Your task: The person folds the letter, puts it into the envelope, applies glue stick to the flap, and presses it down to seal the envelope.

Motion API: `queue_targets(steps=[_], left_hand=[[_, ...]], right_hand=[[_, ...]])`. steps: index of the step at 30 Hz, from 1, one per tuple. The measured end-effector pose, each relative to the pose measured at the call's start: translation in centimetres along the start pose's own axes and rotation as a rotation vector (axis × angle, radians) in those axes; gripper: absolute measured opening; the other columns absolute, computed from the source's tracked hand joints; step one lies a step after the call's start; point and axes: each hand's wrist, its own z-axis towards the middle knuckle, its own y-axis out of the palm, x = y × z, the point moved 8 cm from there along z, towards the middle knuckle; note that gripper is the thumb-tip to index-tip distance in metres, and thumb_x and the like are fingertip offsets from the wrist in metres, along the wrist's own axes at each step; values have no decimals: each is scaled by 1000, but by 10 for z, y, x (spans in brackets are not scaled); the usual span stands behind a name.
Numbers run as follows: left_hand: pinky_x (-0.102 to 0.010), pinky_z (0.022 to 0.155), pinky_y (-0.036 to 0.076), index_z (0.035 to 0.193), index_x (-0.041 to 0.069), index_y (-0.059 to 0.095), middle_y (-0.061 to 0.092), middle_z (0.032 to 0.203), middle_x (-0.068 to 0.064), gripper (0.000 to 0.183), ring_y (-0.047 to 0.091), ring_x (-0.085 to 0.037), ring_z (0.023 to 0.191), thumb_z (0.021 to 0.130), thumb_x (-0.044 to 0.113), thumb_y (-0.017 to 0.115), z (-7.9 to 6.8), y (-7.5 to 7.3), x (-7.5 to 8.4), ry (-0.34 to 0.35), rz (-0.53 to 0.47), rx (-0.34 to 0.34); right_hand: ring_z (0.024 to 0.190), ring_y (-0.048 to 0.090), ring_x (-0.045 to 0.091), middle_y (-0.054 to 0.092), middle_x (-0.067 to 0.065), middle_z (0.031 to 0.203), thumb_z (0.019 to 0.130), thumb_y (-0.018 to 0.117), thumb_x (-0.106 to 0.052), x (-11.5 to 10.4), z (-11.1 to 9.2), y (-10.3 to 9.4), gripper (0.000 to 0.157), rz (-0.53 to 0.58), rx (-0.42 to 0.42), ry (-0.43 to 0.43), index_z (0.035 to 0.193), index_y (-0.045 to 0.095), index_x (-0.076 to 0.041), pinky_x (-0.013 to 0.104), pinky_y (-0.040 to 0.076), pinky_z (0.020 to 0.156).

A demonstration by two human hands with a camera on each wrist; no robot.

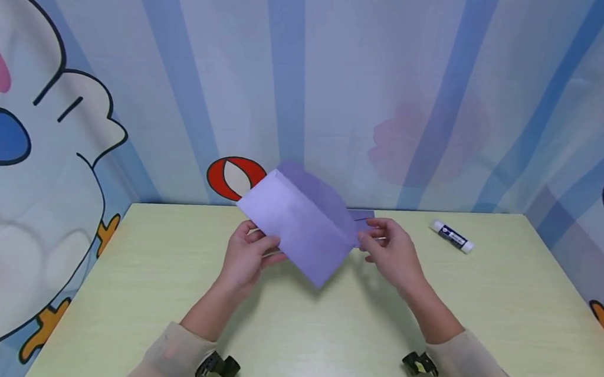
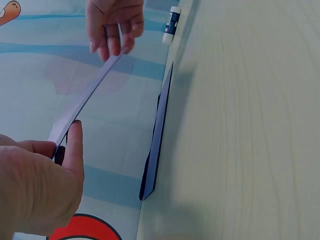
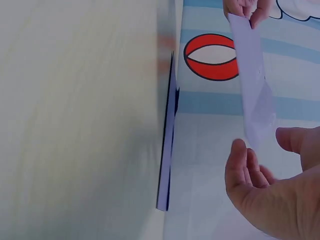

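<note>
A lavender paper envelope, its pointed flap raised at the back, is held tilted above the table. My left hand pinches its lower left edge between thumb and fingers. At the opposite end is my right hand, thumb and fingers spread apart around the corner in the right wrist view. Behind the envelope, a second purple paper piece lies near the table's back edge, mostly hidden in the head view. Both wrist views show it as a thin, flat folded shape.
A glue stick with a white cap lies at the back right of the pale wood-grain table. A striped cartoon backdrop rises directly behind the table's back edge. Small cameras are strapped at both wrists.
</note>
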Motion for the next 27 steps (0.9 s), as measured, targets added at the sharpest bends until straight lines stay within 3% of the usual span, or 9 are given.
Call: queue_targets(steps=[4, 8, 14, 19, 23, 27], left_hand=[[-41, 83, 64, 135, 2, 48, 66, 121, -17, 42, 75, -26, 94, 97, -11, 60, -2, 6, -5, 1, -63, -4], [-40, 85, 64, 137, 2, 48, 64, 121, -16, 45, 75, -24, 95, 96, -13, 59, -7, 14, -10, -4, -102, -18], [-43, 87, 63, 137, 0, 48, 64, 121, -17, 45, 76, -25, 94, 95, -14, 58, -13, 14, -13, -13, -114, -32], [-41, 82, 64, 137, -1, 47, 63, 124, -19, 43, 77, -26, 93, 98, -8, 61, -11, -7, -7, -11, -67, 50], [-37, 76, 65, 137, 0, 48, 64, 123, -19, 43, 76, -23, 90, 98, -5, 66, -9, -24, -2, -18, 36, 125], [-36, 74, 65, 140, 4, 57, 64, 118, -19, 45, 74, -25, 90, 97, -2, 71, -10, -34, 0, -31, 204, 147]], right_hand=[[104, 74, 37, 68, 22, 126, 106, 68, -23, 14, -4, 16, 59, 192, -97, 133, 151, 41, 3, 36, 64, 78], [94, 76, 31, 73, 20, 116, 107, 65, -16, 19, -9, 32, 48, 274, -182, 174, 143, 43, 8, 37, 64, 75], [82, 73, 25, 73, 17, 102, 107, 62, -8, 17, -11, 35, 32, 249, -198, 154, 132, 48, 8, 36, 64, 71], [83, 72, 27, 72, 17, 102, 106, 63, -8, 19, -11, 26, 33, 175, -191, 150, 133, 50, 6, 36, 64, 69], [83, 71, 25, 71, 15, 96, 105, 65, -9, 20, -12, 17, 37, 115, -204, 137, 136, 50, 6, 36, 63, 68], [82, 70, 23, 70, 13, 92, 104, 67, -9, 21, -13, 9, 44, 53, -219, 123, 140, 50, 8, 37, 63, 69]])
